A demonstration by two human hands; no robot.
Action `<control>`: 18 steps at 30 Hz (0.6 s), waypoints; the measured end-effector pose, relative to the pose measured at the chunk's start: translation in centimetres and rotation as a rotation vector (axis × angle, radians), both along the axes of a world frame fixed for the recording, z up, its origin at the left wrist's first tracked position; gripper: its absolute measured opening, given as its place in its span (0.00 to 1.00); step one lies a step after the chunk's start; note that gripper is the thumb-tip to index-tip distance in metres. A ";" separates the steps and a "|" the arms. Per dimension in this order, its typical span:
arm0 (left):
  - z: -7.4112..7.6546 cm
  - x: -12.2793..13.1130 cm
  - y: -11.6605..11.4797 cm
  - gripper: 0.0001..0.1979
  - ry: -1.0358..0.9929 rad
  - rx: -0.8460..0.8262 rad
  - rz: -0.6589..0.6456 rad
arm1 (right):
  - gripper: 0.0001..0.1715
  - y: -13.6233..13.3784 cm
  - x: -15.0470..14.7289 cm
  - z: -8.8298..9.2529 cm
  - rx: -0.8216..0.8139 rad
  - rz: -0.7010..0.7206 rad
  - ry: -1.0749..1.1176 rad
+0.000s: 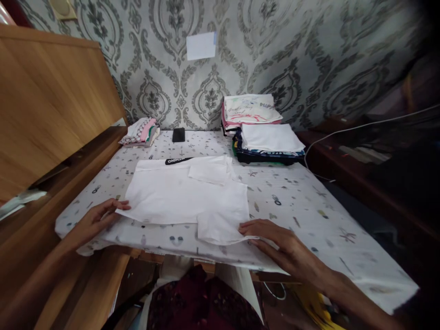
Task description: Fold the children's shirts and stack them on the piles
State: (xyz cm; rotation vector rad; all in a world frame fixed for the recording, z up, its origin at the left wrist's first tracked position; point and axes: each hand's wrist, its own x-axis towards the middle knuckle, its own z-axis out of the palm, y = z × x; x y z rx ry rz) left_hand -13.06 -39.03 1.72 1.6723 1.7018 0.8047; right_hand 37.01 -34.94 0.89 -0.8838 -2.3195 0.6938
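A white T-shirt (172, 195) lies flat on the table, its far side folded inward so that a black strip with white letters (177, 161) shows along the fold. One sleeve (209, 172) rests back across the folded part. My left hand (105, 213) pinches the shirt's near hem corner at the left. At the near right, my right hand (271, 236) has the edge of the other sleeve (220, 227) between thumb and fingers.
Folded clothes (252, 110) and a second stack topped with white cloth (271, 137) stand at the back right. A small clothes pile (140, 132) and a black flat object (178, 134) sit at the back left. A wooden cabinet (58, 101) borders the left; a white cable (360, 123) runs right.
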 end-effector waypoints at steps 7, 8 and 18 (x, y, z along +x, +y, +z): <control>0.8 1.6 3.5 0.18 -0.212 0.059 0.230 | 0.20 8.2 -2.2 2.8 -0.149 -0.137 0.202; 0.7 1.7 4.3 0.18 -0.242 0.061 0.258 | 0.21 10.3 -3.0 2.8 -0.165 -0.188 0.254; 0.6 3.9 6.8 0.24 -0.004 -0.103 0.475 | 0.10 22.1 -6.6 -2.0 -0.592 -0.560 0.270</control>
